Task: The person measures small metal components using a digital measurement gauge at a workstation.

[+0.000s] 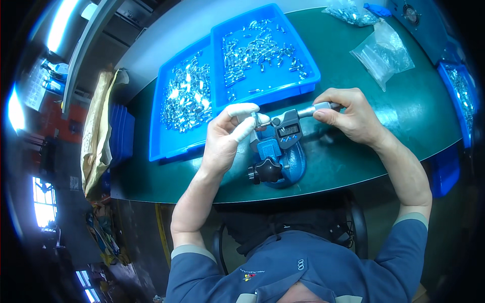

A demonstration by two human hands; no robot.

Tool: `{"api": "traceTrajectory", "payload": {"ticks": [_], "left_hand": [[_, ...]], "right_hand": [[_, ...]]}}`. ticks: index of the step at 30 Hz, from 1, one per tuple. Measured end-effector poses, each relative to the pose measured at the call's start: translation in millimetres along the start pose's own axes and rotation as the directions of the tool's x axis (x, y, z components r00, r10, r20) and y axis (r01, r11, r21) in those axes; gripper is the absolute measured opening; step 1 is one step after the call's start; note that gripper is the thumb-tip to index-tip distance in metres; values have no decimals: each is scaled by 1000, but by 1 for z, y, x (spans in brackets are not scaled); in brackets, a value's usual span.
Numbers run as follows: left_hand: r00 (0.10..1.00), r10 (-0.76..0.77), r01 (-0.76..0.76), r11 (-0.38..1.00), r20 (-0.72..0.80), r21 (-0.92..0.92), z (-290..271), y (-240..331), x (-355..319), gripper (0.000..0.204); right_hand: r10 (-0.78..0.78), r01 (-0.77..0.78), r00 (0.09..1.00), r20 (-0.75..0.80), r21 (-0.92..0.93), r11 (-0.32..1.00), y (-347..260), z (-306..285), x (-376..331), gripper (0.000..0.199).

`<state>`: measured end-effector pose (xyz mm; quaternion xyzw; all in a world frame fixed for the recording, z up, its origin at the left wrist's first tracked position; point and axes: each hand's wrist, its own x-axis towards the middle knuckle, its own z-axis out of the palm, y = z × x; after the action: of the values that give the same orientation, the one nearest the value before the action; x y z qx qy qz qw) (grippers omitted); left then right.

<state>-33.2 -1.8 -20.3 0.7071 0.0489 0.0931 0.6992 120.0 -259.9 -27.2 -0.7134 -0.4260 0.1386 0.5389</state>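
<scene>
A digital micrometer (289,129) sits clamped in a blue stand (283,160) on the dark green table (353,156). My left hand (228,135) pinches a small metal part (255,120) at the micrometer's jaws, with white covers on the fingertips. My right hand (351,115) grips the micrometer's thimble (323,107) at its right end. Two blue trays lie just behind the hands: the left tray (166,146) and the right tray (298,83), each with several small shiny metal parts.
Clear plastic bags (382,53) lie at the back right, one with metal parts (348,12). Another blue tray (457,96) of parts stands at the far right edge. Stacked blue trays (121,134) and a brown sack (96,136) are left of the table.
</scene>
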Motion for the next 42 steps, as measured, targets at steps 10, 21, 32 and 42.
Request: {"api": "traceTrajectory", "payload": {"ticks": [10, 21, 32, 42], "left_hand": [[999, 4, -6, 999, -32, -47, 5, -5, -3, 25], [998, -42, 37, 994, -52, -106, 5, -6, -4, 24], [999, -15, 11, 995, -48, -96, 5, -8, -3, 23], [998, 2, -7, 997, -68, -76, 5, -6, -1, 24]], "right_hand": [[-2, 2, 1000, -9, -10, 1000, -1, 0, -1, 25], [12, -12, 1000, -5, -36, 999, -1, -1, -1, 27], [19, -18, 1000, 3, -43, 999, -1, -2, 0, 26], [-4, 4, 1000, -6, 2, 1000, -1, -1, -2, 24]]}}
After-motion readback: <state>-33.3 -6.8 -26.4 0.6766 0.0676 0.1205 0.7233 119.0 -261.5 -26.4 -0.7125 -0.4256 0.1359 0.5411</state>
